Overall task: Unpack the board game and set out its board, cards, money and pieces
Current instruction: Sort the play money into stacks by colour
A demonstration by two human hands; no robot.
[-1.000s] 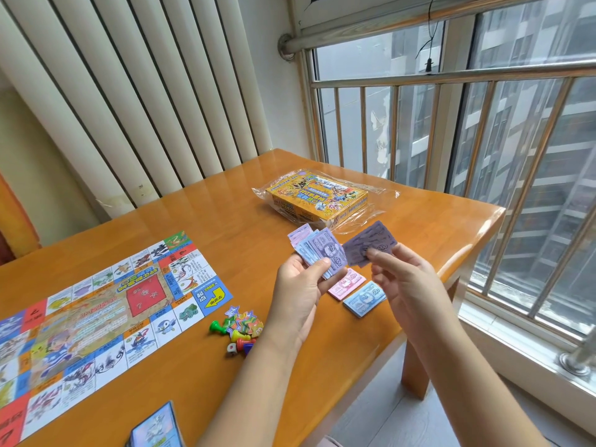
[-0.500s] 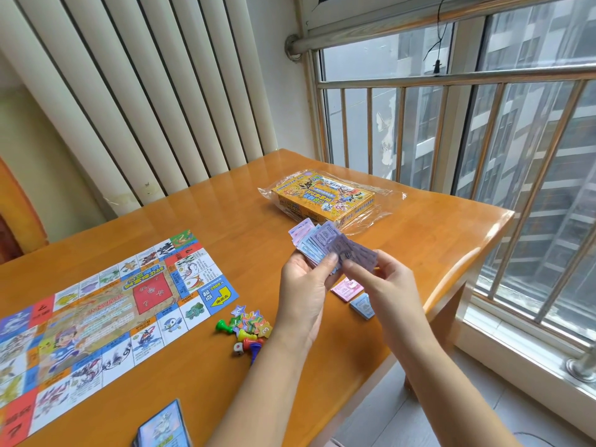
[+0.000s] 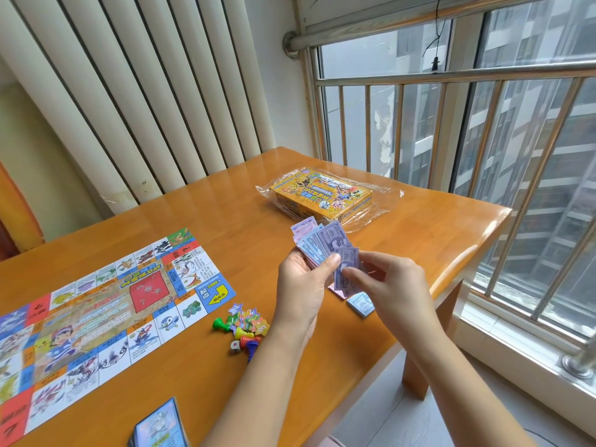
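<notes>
Fingers [image 3: 352,273] of right hand [image 3: 398,287] curled, pinching one purple note [image 3: 347,257], left hand [image 3: 300,285] gripping fanned money [image 3: 317,241] under its thumb, both above pink pile [image 3: 338,292] and blue pile [image 3: 362,305] on table [image 3: 232,214], on my feed board [image 3: 96,312] lies left, pieces [image 3: 243,330] beside it, card deck [image 3: 159,427] nearest, wrapped box [image 3: 322,195] beyond.

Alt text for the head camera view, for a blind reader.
A left hand holds a fan of play money while the right hand pinches one purple note, over a wooden table with board, pawns and box.
</notes>
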